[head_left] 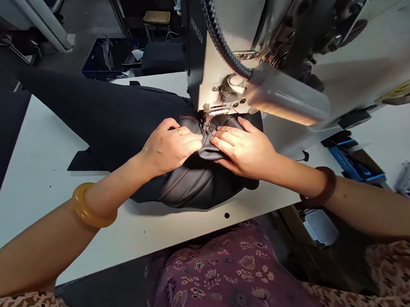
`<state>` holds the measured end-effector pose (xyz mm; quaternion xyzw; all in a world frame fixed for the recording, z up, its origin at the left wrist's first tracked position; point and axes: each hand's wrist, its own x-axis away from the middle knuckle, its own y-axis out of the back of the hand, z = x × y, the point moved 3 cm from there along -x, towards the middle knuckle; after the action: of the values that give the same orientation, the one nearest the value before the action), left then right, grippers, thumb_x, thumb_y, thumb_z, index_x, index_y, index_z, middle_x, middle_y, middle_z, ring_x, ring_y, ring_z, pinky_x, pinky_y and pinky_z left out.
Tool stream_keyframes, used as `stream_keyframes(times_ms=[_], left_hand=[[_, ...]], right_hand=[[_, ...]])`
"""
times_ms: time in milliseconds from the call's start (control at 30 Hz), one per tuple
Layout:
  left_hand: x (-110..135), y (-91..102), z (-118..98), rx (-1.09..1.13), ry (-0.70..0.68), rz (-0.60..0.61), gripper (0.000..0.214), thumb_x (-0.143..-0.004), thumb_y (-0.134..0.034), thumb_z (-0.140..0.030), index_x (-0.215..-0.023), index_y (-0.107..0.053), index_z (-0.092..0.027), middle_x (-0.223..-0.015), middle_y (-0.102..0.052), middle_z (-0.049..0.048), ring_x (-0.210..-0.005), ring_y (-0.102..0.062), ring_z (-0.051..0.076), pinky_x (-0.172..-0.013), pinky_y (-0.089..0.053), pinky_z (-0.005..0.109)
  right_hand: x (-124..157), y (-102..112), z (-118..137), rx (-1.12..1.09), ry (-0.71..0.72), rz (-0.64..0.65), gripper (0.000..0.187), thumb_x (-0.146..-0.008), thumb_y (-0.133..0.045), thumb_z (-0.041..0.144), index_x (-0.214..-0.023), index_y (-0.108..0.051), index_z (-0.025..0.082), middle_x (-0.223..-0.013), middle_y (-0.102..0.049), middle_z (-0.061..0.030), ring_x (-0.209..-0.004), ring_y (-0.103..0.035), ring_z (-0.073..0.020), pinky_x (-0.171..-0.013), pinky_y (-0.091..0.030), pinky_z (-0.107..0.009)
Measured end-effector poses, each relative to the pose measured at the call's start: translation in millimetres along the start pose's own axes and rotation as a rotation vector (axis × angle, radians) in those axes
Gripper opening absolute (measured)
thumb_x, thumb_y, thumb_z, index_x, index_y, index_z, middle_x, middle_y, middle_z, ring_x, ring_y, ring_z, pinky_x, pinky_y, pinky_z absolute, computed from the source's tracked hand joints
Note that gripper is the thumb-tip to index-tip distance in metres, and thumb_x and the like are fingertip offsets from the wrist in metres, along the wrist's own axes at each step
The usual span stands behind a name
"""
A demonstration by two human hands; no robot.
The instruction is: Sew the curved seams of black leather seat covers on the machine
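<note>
Black leather-like material (190, 184) with rows of orange-red stitching lies bunched on the white sewing table (67, 243). A sewing machine (211, 69) stands over it, its lit presser foot (206, 122) down at the material between my hands. My left hand (172, 145), with a ring on one finger, has its fingers curled and pinches the material just left of the foot. On the right side my right hand (245, 147) grips a fold of the same piece, fingertips close to the foot and thumb raised. Some fingers of both hands are hidden in the folds.
A wide black panel (112, 106) of the piece spreads to the back left. Behind the table stands a blue bin (90, 68) with scraps, and a stool (157, 18). A machine lamp (289, 98) juts out above my right hand. Blue boxes (358, 163) sit at right.
</note>
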<state>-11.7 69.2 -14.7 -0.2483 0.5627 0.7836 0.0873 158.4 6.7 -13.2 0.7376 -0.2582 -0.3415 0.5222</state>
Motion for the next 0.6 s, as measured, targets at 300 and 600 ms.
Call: stream_keyframes(times_ms=[300, 600], left_hand=[[-3, 1.1, -15, -0.174, 0.048, -0.035, 0.025, -0.087, -0.041, -0.009, -0.085, -0.064, -0.018, -0.091, -0.072, -0.0018, -0.073, -0.064, 0.014, -0.065, -0.036, 0.033], [-5, -4.9, 1, -0.018, -0.022, 0.150, 0.027, -0.088, -0.051, -0.030, -0.110, -0.063, -0.019, -0.092, -0.069, 0.0051, -0.086, -0.060, 0.020, -0.085, -0.040, 0.042]], right_hand=[[-6, 0, -13, -0.030, 0.031, 0.071, 0.037, -0.089, -0.041, 0.032, -0.115, -0.054, 0.010, -0.117, -0.060, -0.0133, -0.111, -0.052, -0.0258, -0.095, -0.036, -0.045], [8, -1, 10, 0.028, -0.014, -0.011, 0.038, -0.091, -0.041, 0.032, -0.120, -0.050, 0.009, -0.122, -0.059, -0.0129, -0.117, -0.048, -0.0255, -0.098, -0.032, -0.049]])
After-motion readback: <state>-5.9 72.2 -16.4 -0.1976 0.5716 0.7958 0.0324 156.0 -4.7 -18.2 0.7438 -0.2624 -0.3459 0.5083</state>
